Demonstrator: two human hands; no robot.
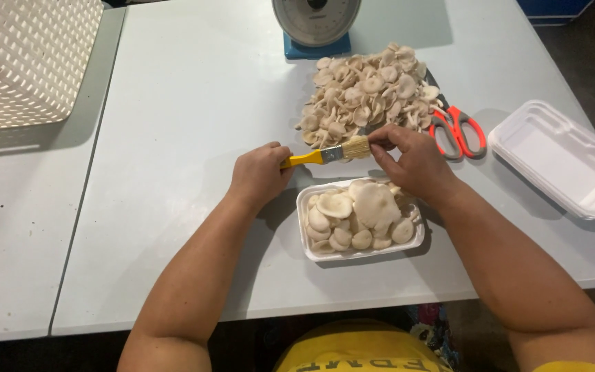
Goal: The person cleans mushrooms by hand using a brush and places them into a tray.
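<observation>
My left hand [259,173] grips the yellow handle of a small paintbrush [326,154], held level over the table. Its pale bristles point right and touch the fingertips of my right hand [411,160], which are pinched together; what they pinch is hidden. Just below both hands sits a white foam tray [304,207] filled with pale oyster mushrooms [363,213]. A loose heap of the same mushrooms [363,93] lies on the table just beyond my hands.
Red-handled scissors [457,129] lie to the right of the heap. A stack of foam trays [562,158] with nothing in them sits at the right edge. A dial scale [315,24] stands at the back, and a white perforated basket [25,58] at the far left.
</observation>
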